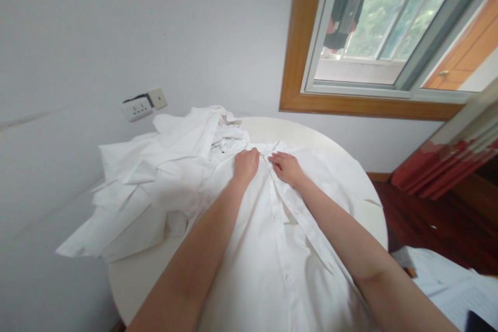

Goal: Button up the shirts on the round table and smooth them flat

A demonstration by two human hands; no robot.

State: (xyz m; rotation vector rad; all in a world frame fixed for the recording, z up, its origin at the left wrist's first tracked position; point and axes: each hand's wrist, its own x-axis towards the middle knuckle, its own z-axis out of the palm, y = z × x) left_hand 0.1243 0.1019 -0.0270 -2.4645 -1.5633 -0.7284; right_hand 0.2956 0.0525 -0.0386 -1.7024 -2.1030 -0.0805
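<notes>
A white button-up shirt (pixel 249 249) lies spread over a round table, its collar end toward the wall and its front placket running toward me. Near the collar, my left hand (pixel 246 165) is closed on the cloth at the left edge of the opening. My right hand (pixel 287 167) is at the other edge with its fingers bent and pinching the fabric; the fingertips are small and partly hidden. Below the hands the placket gapes, and a few buttons show along its left strip. Heaped to the left is a pile of crumpled white garments (pixel 151 181).
The round cream table (pixel 373 218) stands against the wall, beside a power socket (pixel 138 108). A wood-framed window (pixel 295 62) is at upper right, with a red and beige curtain (pixel 420 166) below it. White cloth or papers (pixel 447 280) lie at lower right.
</notes>
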